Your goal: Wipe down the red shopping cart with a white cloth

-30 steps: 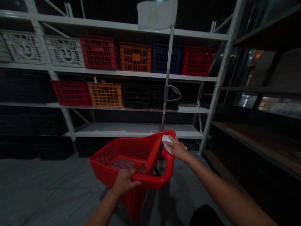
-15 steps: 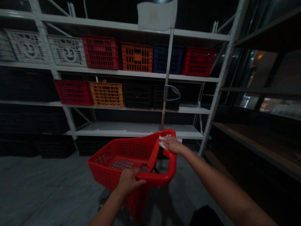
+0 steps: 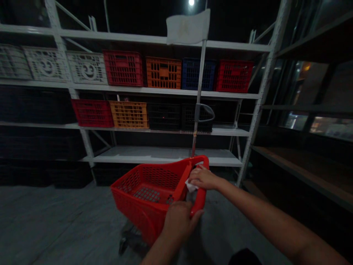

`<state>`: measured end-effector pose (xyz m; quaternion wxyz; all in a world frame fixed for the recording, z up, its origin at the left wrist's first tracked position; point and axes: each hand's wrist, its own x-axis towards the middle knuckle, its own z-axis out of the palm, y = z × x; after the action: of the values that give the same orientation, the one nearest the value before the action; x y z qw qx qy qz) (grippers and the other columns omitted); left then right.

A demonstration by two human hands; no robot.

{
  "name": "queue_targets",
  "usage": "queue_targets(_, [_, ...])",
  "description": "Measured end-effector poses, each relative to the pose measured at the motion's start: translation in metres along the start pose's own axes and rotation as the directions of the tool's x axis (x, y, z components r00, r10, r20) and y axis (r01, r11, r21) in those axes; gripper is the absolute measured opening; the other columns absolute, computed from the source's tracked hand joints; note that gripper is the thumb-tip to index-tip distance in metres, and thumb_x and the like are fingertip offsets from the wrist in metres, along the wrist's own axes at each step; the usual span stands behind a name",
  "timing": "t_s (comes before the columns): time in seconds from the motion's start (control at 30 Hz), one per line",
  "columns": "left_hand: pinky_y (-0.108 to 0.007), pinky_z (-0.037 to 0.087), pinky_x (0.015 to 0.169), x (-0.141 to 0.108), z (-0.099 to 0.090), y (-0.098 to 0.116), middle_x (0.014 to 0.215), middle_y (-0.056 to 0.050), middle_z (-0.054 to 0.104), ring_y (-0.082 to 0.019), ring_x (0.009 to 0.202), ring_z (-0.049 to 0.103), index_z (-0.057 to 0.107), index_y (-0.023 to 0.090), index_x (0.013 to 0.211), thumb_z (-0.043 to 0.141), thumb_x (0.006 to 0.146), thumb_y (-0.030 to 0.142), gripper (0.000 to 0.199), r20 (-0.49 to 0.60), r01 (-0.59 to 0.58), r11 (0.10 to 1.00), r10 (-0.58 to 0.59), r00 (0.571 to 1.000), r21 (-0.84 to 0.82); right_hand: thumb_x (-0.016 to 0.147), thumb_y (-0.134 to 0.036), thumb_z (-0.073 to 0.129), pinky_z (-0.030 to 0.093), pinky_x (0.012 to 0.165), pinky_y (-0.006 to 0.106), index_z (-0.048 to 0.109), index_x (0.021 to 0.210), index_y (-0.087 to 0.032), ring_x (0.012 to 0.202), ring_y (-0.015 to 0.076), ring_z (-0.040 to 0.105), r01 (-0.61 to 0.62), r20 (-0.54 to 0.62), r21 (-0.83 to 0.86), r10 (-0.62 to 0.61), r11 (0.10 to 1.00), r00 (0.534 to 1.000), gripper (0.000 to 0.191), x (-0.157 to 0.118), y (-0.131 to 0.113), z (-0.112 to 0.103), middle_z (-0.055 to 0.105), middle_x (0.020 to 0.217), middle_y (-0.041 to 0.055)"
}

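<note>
A red plastic shopping cart (image 3: 135,211) stands in front of me, with lattice basket walls and a looped handle (image 3: 200,200) at its right end. My left hand (image 3: 179,218) is closed around the near corner of that handle, thumb pointing right. On the right side of the handle rests my right hand (image 3: 204,178), fingers curled over a crumpled white cloth or tissue (image 3: 191,186) pressed against the red plastic. A metal pole (image 3: 200,77) with a white flag (image 3: 188,28) and a grey loop grip rises behind the handle.
White metal shelving (image 3: 165,91) runs behind the cart, holding red, orange, blue, black and white crates (image 3: 124,68). A dark rack (image 3: 303,173) stands close on the right. Grey floor (image 3: 68,217) shows at the left.
My left hand has slid right along the handle towards its corner. My right hand has drawn down the handle's right side with the cloth. The whole view has shifted slightly.
</note>
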<state>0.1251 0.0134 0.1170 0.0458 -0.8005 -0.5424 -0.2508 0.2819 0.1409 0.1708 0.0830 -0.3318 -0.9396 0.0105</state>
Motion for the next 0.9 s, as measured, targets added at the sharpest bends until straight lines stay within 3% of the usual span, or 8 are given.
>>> queue_targets(0.13, [-0.028,0.042,0.058,-0.005,0.004,-0.006,0.062,-0.005,0.065,-0.019,0.062,0.061,0.06,0.019,0.065,0.038,0.082,0.051,0.042,-0.073,-0.021,0.999,0.025,0.997,0.049,0.085,-0.027,0.042,0.036,0.088,0.034,0.067,0.09,-0.019,0.096,0.0211,0.055,-0.276,0.131,-0.02,0.276,0.961,0.952,0.027,0.029,0.031,-0.014,0.065,0.099,0.0059])
queue_targets(0.33, [-0.027,0.042,0.056,-0.016,0.005,-0.014,0.056,-0.004,0.064,-0.017,0.056,0.059,0.059,0.019,0.059,0.046,0.079,0.047,0.037,-0.187,-0.036,0.993,0.057,0.981,0.115,0.08,-0.027,0.05,0.044,0.064,0.023,0.068,0.076,-0.015,0.065,0.0152,0.059,-0.36,0.264,-0.016,0.351,0.933,0.898,0.022,0.058,0.052,-0.014,0.066,0.071,0.0027])
queue_targets(0.63, [-0.028,0.041,0.053,-0.016,0.01,-0.023,0.051,-0.003,0.061,-0.017,0.051,0.058,0.057,0.02,0.056,0.047,0.078,0.047,0.037,-0.278,-0.097,0.985,0.135,0.951,0.145,0.074,-0.017,0.051,0.043,0.06,0.021,0.069,0.076,-0.013,0.064,0.0135,0.059,-0.242,0.338,-0.016,0.233,0.97,0.912,0.019,0.062,0.037,-0.01,0.068,0.073,0.0032])
queue_targets(0.9, [-0.028,0.041,0.052,-0.018,0.007,-0.03,0.05,-0.003,0.06,-0.017,0.051,0.058,0.056,0.02,0.055,0.047,0.078,0.046,0.036,-0.302,-0.119,0.986,0.15,0.942,0.119,0.073,-0.035,0.053,0.042,0.058,0.027,0.071,0.079,-0.013,0.068,0.0211,0.061,-0.109,0.331,-0.107,0.139,0.988,0.933,0.029,0.061,-0.007,-0.009,0.068,0.079,0.0107])
